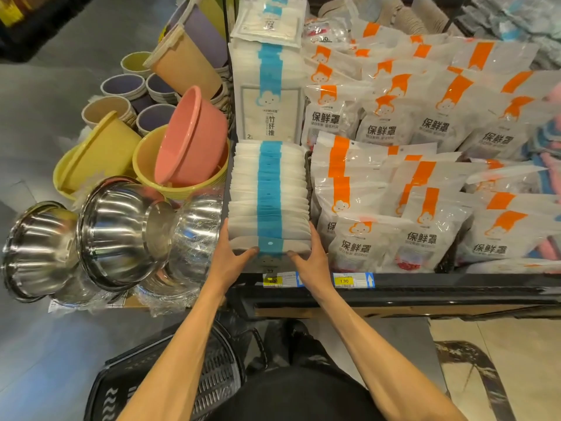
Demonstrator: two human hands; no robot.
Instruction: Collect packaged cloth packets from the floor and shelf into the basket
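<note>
Left hand (233, 253) and right hand (309, 256) flank the near end of the white blue-striped cloth packet row (268, 196) on the black shelf (455, 287), fingers curled round its front. The row's long axis runs away from me. The black plastic basket (212, 381) is below-left, nearer the left hand.

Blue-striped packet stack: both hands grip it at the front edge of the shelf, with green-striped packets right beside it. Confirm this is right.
Wrong in one respect: beside it lie orange-striped packets, not green ones, as the head view shows. The left hand and right hand do grip the blue-striped packet stack at the front edge of the shelf.
</note>
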